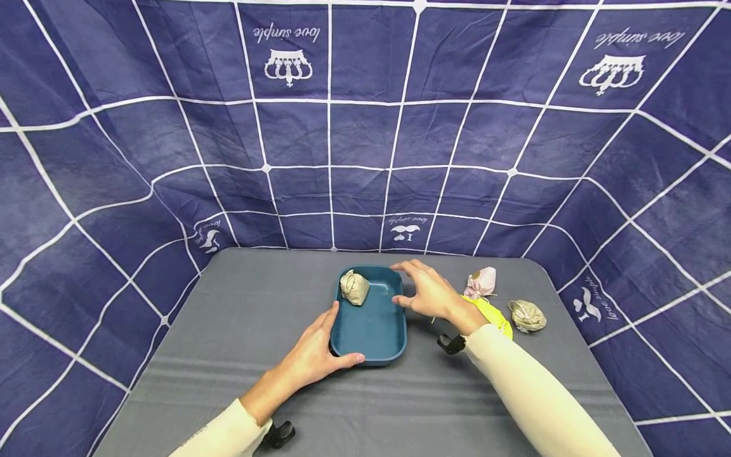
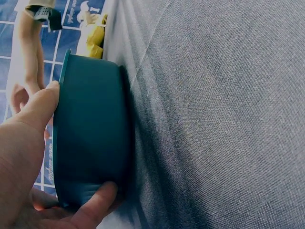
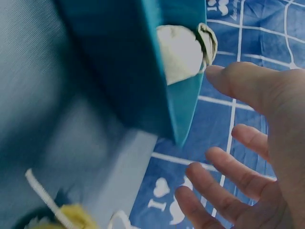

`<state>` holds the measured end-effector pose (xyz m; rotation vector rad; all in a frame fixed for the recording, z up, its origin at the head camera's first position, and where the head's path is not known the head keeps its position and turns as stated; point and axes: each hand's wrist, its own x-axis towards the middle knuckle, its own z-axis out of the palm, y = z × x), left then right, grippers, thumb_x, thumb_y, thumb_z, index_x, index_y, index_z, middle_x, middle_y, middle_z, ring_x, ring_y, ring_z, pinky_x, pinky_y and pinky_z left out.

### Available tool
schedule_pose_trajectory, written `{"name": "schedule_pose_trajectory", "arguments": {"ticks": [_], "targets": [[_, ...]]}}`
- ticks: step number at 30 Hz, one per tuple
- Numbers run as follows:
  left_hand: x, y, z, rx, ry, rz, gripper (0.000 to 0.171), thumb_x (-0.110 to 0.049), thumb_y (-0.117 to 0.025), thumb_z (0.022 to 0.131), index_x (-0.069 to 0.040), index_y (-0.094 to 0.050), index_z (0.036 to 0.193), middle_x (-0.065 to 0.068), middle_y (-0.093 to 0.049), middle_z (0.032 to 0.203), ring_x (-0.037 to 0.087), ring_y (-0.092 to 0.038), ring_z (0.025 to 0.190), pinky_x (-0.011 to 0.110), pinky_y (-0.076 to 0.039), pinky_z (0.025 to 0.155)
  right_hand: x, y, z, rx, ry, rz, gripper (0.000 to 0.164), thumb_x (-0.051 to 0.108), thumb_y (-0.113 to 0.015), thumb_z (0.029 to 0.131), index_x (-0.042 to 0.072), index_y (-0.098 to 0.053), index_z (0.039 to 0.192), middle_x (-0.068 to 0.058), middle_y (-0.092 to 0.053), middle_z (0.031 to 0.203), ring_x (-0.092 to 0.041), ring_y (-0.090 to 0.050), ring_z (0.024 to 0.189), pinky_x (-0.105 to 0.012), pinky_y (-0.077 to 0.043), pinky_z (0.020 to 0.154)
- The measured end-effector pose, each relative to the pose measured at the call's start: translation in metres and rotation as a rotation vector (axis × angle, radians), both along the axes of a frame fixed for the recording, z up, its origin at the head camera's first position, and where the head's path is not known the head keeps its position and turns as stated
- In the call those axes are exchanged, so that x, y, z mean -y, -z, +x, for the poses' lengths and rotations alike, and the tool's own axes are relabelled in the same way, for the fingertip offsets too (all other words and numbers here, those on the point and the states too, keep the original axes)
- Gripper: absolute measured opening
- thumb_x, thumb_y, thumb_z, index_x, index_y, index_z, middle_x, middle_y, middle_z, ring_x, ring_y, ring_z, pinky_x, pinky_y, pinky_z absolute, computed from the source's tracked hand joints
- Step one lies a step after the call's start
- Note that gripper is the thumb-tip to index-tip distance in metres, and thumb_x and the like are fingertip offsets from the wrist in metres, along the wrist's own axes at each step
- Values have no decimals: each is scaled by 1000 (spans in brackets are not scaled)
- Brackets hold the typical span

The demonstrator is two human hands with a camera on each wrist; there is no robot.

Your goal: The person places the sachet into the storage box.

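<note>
A teal rectangular plastic bin (image 1: 371, 333) stands on the grey table, with a small beige drawstring pouch (image 1: 355, 289) in its far left corner. My left hand (image 1: 311, 355) grips the bin at its near left corner; the thumb lies on the rim and the fingers (image 2: 97, 205) press against the outer wall. At the far right side of the bin, my right hand (image 1: 429, 293) hovers with fingers spread and nothing in its grasp. In the right wrist view, its thumb (image 3: 238, 78) overlaps the view of the pouch, and the other fingers stand apart from the bin.
To the right, a yellow pouch (image 1: 495, 317) lies partly hidden behind the right forearm. A pink pouch (image 1: 482, 282) is beyond it, and another beige pouch (image 1: 528, 316) lies further right. Blue grid-patterned cloth (image 1: 365, 139) hangs around the table's back and sides.
</note>
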<state>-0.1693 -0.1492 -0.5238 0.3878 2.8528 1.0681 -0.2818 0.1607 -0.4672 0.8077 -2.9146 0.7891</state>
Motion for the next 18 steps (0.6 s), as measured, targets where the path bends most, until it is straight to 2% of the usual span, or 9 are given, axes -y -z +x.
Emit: {"name": "schedule_pose_trajectory", "arguments": {"ticks": [4,11,18], "targets": [[0,1,1,-8,-6,13,137,-65,-100,86,3,-29,182,30,-46,181,48,-54,165,61,-50,133,-19,1,5,-10,26,1,74,32,-96,98,18,-65,163,-12,-70,158,-40,-73,143,-67,-63,112],[-1,0,1,-1,0,21,136,-65,-99,87,1,-29,183,30,-46,182,48,-52,166,62,-48,133,-57,9,14,-57,46,18,74,29,-98,95,16,-66,161,-14,-73,151,-40,-75,132,-64,-63,109],[0,1,3,-6,-13,10,137,-65,-100,86,2,-31,182,30,-49,180,48,-54,165,62,-49,133,-85,20,17,-78,84,87,81,35,-101,89,16,-67,160,-20,-74,149,-45,-75,134,-70,-64,105]]}}
